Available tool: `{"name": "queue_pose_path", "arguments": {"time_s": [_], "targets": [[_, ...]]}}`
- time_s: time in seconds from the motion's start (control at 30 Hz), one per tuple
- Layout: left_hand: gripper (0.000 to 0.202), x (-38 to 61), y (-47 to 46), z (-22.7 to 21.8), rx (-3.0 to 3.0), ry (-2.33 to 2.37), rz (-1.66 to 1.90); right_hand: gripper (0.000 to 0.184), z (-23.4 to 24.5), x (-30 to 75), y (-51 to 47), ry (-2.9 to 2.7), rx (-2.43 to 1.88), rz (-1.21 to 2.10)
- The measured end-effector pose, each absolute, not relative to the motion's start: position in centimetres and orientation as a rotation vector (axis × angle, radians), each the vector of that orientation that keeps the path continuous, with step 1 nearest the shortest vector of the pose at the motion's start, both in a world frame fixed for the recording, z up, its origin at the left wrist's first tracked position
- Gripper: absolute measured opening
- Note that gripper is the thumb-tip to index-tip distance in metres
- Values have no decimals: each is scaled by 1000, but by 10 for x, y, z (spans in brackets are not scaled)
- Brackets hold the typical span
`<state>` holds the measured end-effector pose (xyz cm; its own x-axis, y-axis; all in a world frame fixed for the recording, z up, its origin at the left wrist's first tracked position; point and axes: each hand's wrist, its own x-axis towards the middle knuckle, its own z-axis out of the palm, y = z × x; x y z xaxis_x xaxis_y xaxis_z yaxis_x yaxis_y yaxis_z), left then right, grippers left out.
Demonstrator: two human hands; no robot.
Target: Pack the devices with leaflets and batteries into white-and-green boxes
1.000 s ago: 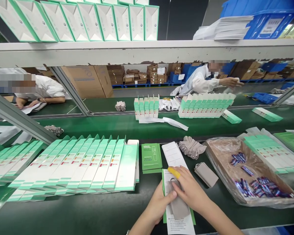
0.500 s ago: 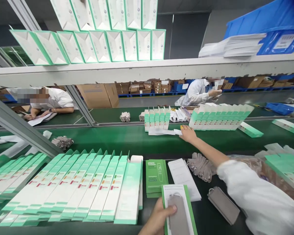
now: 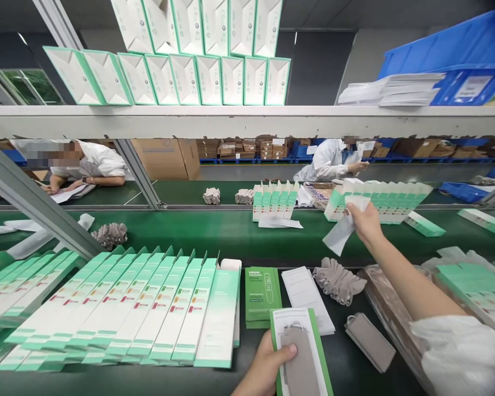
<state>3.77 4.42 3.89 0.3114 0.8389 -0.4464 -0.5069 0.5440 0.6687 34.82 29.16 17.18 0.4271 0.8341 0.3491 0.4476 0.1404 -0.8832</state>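
Note:
My left hand point(image 3: 264, 363) grips a stack at the bottom middle: a green booklet point(image 3: 317, 335), a white folded leaflet point(image 3: 281, 324) and a grey fabric pouch point(image 3: 301, 363) on top, thumb pressed on the pouch. Over the green belt, my right hand point(image 3: 366, 223) pinches a thin white packet point(image 3: 339, 235), which hangs down to the left; its contents are hidden. Another white packet point(image 3: 278, 224) lies on the belt before several upright cartons point(image 3: 274, 204). Near my left hand are piled green booklets point(image 3: 263, 297), white leaflets point(image 3: 307, 297), bundled grey pouches point(image 3: 338, 280) and a single grey pouch point(image 3: 370, 342).
Rows of green-and-white cartons point(image 3: 148, 313) fill the left side. A shelf point(image 3: 231, 122) above carries boxes and a blue bin point(image 3: 441, 60); a metal strut point(image 3: 45, 203) slants down at left. Two people in white sit across the belt. A plastic bag point(image 3: 390, 300) lies at right.
My right hand has lifted a white packet off the belt and moved right and towards me with it. My left hand keeps its hold on the stack, almost unmoved.

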Motion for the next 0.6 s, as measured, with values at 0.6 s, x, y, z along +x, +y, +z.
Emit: {"name": "queue_pose_path", "arguments": {"time_s": [0.6], "targets": [[54, 18, 1, 106, 1709, 470, 499, 20, 166, 178, 66, -169, -661, 1903]]}}
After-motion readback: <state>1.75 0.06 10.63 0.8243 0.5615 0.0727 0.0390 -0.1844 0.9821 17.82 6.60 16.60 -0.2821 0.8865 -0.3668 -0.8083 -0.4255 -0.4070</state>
